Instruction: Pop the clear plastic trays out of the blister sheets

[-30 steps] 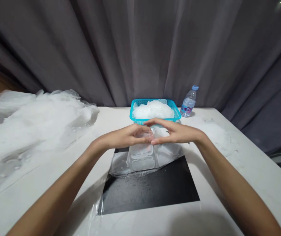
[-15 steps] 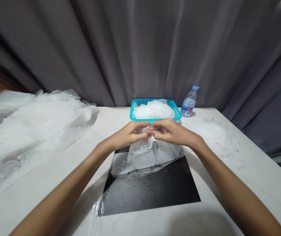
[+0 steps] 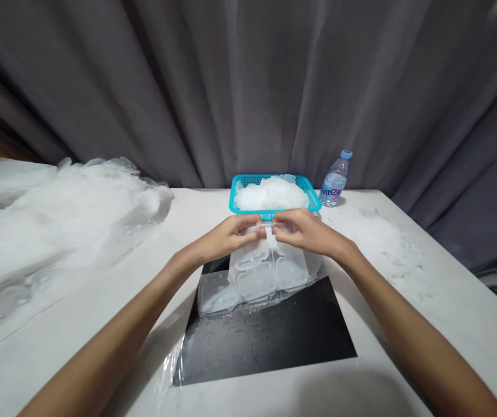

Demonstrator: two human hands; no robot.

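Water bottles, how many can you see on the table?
1. The water bottle stands upright at the table's far edge, just right of the turquoise basket. Others could be hidden behind the plastic heap.

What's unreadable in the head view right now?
- Fingertips of left hand and right hand: merged with the clear plastic sheet, so the exact grip is unclear.
- Teal basket contents: white mass, too small to identify.
- Water bottle label: too small to read.
- White plastic pile: cut off by the left edge.
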